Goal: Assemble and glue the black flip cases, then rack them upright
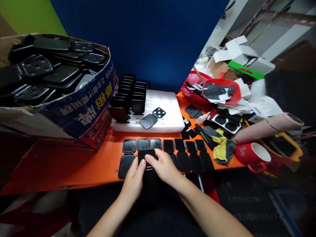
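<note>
Near the table's front edge, my left hand (134,177) and my right hand (164,166) both grip a black hinged case (146,153), thumbs pressed on its face. Around it lie several opened black cases (168,145) in a row, each a smaller panel above a larger one; my hands hide some of them. Behind the row, a white foam block (168,100) bears several upright black cases (138,98) and one opened case (148,121) with a dotted small panel.
A cardboard box (81,112) full of black cases stands at the left on the orange table (74,168). To the right are a red basket (194,79), a red dustpan (237,89), a yellow and grey glove (221,149), a pinkish cylinder (266,126) and a red mug (247,154).
</note>
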A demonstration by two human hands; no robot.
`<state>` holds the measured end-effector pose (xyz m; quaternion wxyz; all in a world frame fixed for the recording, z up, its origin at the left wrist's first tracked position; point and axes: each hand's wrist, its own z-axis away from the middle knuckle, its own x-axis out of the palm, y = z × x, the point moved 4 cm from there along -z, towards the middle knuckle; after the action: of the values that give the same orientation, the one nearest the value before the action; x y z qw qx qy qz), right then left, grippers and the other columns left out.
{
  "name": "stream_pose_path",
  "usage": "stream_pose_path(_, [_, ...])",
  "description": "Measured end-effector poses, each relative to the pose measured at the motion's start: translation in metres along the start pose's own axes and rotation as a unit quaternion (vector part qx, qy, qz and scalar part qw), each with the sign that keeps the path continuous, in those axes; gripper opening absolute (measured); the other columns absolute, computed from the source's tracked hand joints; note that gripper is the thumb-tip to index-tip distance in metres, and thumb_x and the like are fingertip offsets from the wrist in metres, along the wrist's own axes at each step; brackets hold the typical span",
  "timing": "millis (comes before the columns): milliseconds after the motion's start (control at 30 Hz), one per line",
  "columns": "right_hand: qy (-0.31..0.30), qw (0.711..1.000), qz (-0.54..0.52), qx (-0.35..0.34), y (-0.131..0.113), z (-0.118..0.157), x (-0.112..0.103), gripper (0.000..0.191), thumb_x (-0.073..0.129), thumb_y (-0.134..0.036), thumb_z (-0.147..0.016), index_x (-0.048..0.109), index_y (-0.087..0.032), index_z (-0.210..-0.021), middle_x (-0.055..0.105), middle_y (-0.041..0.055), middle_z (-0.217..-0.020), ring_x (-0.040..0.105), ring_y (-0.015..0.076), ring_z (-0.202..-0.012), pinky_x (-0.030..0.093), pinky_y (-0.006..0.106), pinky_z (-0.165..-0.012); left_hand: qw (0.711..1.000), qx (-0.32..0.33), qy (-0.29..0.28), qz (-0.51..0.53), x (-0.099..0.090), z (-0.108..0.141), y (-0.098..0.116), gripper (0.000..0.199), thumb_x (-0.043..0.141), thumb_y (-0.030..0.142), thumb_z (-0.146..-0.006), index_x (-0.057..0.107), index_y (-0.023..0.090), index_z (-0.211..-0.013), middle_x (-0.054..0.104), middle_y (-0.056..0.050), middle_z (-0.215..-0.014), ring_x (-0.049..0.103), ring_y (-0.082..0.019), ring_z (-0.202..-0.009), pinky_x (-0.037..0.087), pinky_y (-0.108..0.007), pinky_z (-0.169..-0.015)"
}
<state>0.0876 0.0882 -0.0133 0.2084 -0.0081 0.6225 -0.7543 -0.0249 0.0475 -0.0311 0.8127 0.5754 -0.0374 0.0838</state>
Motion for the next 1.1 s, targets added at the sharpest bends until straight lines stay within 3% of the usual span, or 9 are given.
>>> stream_pose_path(367, [-0.073,0.984,-0.147,0.064,0.016,-0.003,0.000,0.040,0.049,-0.055,-0.082,0.051,-0.016,-0.074,0.048,-0.0034,-0.061,0.046,0.0085,-0.048,0.039,0.021,-0.047,0.998,-0.021,-0.024,0.052,0.002,-0.009,-0.009,0.046,0.063,0.046,-0.076,0.058,0.014,-0.108,0.069,-0.008,-0.094,0.066,-0.024,-0.082,0.050,-0.034,-0.075])
stream_pose_path(500, [-0.095,0.987,-0.122,0.048,0.019,-0.004,-0.004,0.045,0.043,-0.057,-0.086,0.051,-0.016,-0.068,0.050,-0.0028,-0.054,0.048,0.0082,-0.048,0.037,0.020,-0.048,0.998,-0.033,-0.033,0.037,-0.007,-0.012,-0.008,0.045,0.065,0.047,-0.074,0.056,0.014,-0.104,0.069,-0.008,-0.088,0.066,-0.024,-0.080,0.050,-0.031,-0.069])
stream_pose_path(600, [-0.065,0.992,-0.108,0.031,0.018,-0.010,-0.011,0.043,0.045,-0.053,-0.086,0.057,-0.015,-0.071,0.053,-0.0023,-0.055,0.047,0.0072,-0.047,0.037,0.019,-0.048,0.999,-0.016,0.032,-0.015,-0.041,-0.016,-0.001,0.052,0.073,0.043,-0.065,0.051,0.018,-0.106,0.068,-0.005,-0.090,0.065,-0.022,-0.082,0.050,-0.029,-0.071])
stream_pose_path(700, [-0.026,0.978,-0.192,0.078,0.015,-0.031,-0.013,0.035,0.050,-0.048,-0.085,0.059,-0.014,-0.083,0.055,-0.0020,-0.057,0.048,0.0076,-0.045,0.038,0.019,-0.044,0.986,-0.013,0.134,-0.097,-0.096,-0.024,0.008,0.054,0.068,0.046,-0.067,0.049,0.020,-0.110,0.067,-0.007,-0.097,0.064,-0.025,-0.090,0.050,-0.033,-0.076])
stream_pose_path(800, [-0.011,0.944,-0.296,0.148,0.009,-0.065,-0.006,0.032,0.049,-0.045,-0.087,0.057,-0.013,-0.089,0.058,-0.0003,-0.056,0.050,0.0085,-0.042,0.038,0.019,-0.041,0.950,-0.033,0.191,-0.244,-0.139,-0.034,0.016,0.056,0.063,0.048,-0.068,0.050,0.019,-0.114,0.067,-0.011,-0.101,0.062,-0.031,-0.098,0.049,-0.038,-0.082])
stream_pose_path(867, [0.007,0.926,-0.338,0.168,0.002,-0.087,-0.001,0.030,0.047,-0.041,-0.088,0.056,-0.012,-0.087,0.059,0.0003,-0.056,0.051,0.0081,-0.041,0.039,0.019,-0.041,0.911,-0.043,0.192,-0.363,-0.150,-0.037,0.021,0.061,0.058,0.051,-0.070,0.050,0.017,-0.120,0.066,-0.015,-0.107,0.060,-0.036,-0.103,0.047,-0.045,-0.086])
stream_pose_path(933, [0.029,0.919,-0.359,0.162,-0.004,-0.099,0.002,0.026,0.047,-0.036,-0.088,0.055,-0.013,-0.081,0.057,-0.0018,-0.054,0.049,0.0064,-0.041,0.038,0.017,-0.042,0.868,0.006,0.203,-0.453,-0.144,-0.035,0.030,0.064,0.055,0.052,-0.072,0.052,0.014,-0.123,0.060,-0.019,-0.119,0.052,-0.040,-0.113,0.041,-0.050,-0.093])
stream_pose_path(1000, [0.045,0.921,-0.363,0.138,-0.007,-0.092,0.002,0.023,0.050,-0.032,-0.086,0.054,-0.013,-0.075,0.054,-0.0041,-0.051,0.047,0.0047,-0.040,0.037,0.016,-0.043,0.861,0.084,0.209,-0.455,-0.125,-0.028,0.037,0.061,0.054,0.052,-0.072,0.056,0.012,-0.118,0.053,-0.020,-0.128,0.045,-0.039,-0.121,0.032,-0.049,-0.102])
stream_pose_path(1100, [-0.010,0.938,-0.332,0.101,-0.005,-0.049,0.005,0.027,0.059,-0.037,-0.079,0.054,-0.014,-0.067,0.055,-0.0034,-0.048,0.046,0.0057,-0.039,0.036,0.017,-0.043,0.964,0.057,0.123,-0.230,-0.084,-0.019,0.032,0.053,0.057,0.052,-0.073,0.061,0.017,-0.113,0.058,-0.013,-0.124,0.049,-0.034,-0.119,0.036,-0.044,-0.102])
